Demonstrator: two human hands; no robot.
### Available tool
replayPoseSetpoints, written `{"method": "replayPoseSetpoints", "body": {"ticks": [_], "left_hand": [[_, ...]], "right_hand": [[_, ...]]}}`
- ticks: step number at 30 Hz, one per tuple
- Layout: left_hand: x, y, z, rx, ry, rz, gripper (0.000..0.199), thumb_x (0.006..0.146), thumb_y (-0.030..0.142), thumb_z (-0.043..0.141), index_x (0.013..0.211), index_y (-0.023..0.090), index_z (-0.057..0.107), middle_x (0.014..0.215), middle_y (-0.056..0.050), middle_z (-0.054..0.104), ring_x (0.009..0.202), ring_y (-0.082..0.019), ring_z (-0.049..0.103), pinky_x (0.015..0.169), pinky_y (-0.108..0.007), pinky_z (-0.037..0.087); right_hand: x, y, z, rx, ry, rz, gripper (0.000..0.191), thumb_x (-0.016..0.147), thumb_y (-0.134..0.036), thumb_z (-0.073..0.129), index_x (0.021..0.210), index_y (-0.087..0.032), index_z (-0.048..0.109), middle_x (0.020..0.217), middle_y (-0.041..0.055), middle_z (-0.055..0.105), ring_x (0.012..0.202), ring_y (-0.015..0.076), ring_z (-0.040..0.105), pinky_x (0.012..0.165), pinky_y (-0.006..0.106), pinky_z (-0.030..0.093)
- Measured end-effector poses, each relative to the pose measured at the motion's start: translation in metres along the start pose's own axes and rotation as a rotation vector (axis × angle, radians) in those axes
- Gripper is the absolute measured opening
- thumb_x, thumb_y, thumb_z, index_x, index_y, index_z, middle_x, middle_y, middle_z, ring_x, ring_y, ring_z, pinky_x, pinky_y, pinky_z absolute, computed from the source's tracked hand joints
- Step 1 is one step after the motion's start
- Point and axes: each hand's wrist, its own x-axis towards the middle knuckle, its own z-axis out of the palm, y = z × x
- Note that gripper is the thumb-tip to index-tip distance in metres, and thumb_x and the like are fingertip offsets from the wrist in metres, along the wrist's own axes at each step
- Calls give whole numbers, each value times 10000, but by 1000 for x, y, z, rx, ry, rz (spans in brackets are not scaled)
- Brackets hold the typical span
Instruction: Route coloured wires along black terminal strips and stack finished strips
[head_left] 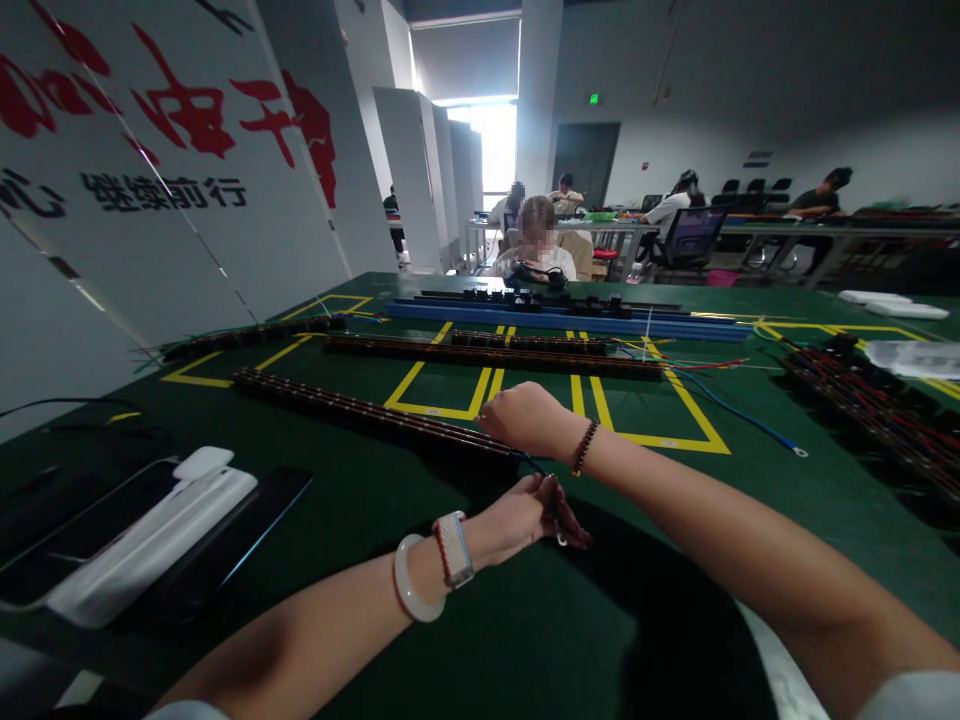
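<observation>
A long dark strip (360, 408) with copper-coloured lines runs diagonally across the green table, its near end by my hands. My right hand (527, 415) is closed in a fist right over that near end. Its fingertips are turned away, so what they grip is hidden. Just below, my left hand (536, 512) pinches a short dark cable (534, 462) coming out of the strip's end. A small shiny ring terminal (561, 540) pokes out beneath the left fingers.
More dark strips (495, 352) lie farther back on yellow-taped rectangles, before a blue rail (570, 318). A blue wire with a ring lug (799, 452) trails right, near bundled wired strips (877, 410). Phones and a white device (157, 540) sit left. A person (536, 240) sits opposite.
</observation>
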Motion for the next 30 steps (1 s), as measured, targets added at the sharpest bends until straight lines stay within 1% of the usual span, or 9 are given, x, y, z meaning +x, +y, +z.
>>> {"method": "replayPoseSetpoints", "body": {"ticks": [3, 6, 9, 11, 14, 17, 20, 23, 30], "left_hand": [[1, 0, 1, 1, 10, -10, 183, 938, 273, 292, 897, 119, 381, 679, -79, 596, 704, -220, 656, 729, -389, 493], [2, -2, 1, -6, 2, 10, 212, 943, 287, 280, 882, 115, 389, 675, -71, 587, 697, -213, 653, 718, -378, 495], [0, -1, 2, 0, 12, 28, 190, 943, 258, 272, 889, 116, 385, 675, -58, 579, 688, -199, 650, 731, -367, 490], [-3, 3, 5, 19, 27, 10, 175, 944, 243, 265, 898, 117, 377, 690, -59, 582, 690, -186, 648, 749, -356, 485], [-10, 11, 12, 66, 55, -38, 204, 950, 266, 250, 895, 114, 375, 716, -67, 582, 701, -169, 642, 775, -349, 479], [-14, 18, 17, 125, 78, -68, 234, 953, 282, 229, 897, 111, 378, 746, -72, 578, 724, -160, 638, 801, -349, 476], [-13, 18, 16, 174, 83, -77, 249, 954, 302, 208, 903, 119, 370, 700, -45, 554, 678, -154, 626, 765, -355, 486], [-10, 16, 11, 243, 66, -102, 273, 950, 359, 213, 906, 137, 365, 605, 11, 491, 602, -142, 596, 704, -351, 497], [-19, 36, 1, 597, 18, -221, 309, 912, 448, 282, 887, 157, 384, 549, 53, 396, 444, -79, 456, 490, -208, 417]], "right_hand": [[10, 1, 6, 70, -29, 17, 399, 949, -320, 319, 864, -135, 662, 819, 116, 656, 736, 225, 625, 575, 261, 364], [8, 7, 1, 149, -28, 60, 522, 951, -469, 294, 809, -131, 666, 759, 111, 641, 672, 184, 597, 551, 241, 320], [-8, 19, -11, 330, 19, 61, 606, 929, -580, 273, 724, -131, 624, 659, 67, 587, 577, 124, 508, 532, 229, 275], [-25, 31, -13, 531, 78, 120, 641, 921, -619, 234, 687, -128, 574, 610, 33, 528, 543, 95, 444, 533, 222, 271], [-55, 47, 5, 791, 191, 326, 621, 920, -621, 218, 709, -129, 531, 595, -3, 452, 541, 82, 398, 545, 217, 285], [-82, 55, 43, 890, 220, 460, 554, 909, -601, 300, 789, -122, 552, 635, -7, 449, 577, 93, 392, 555, 222, 293], [-102, 53, 75, 1024, 70, 421, 549, 907, -586, 319, 884, -109, 589, 711, 12, 495, 624, 101, 425, 575, 223, 314], [-109, 48, 87, 1092, -63, 364, 587, 901, -602, 312, 910, -105, 625, 666, 4, 468, 577, 96, 390, 536, 224, 283], [-104, 52, 93, 1088, -15, 328, 570, 887, -596, 368, 889, -113, 670, 706, 23, 534, 629, 108, 412, 586, 233, 307]]}}
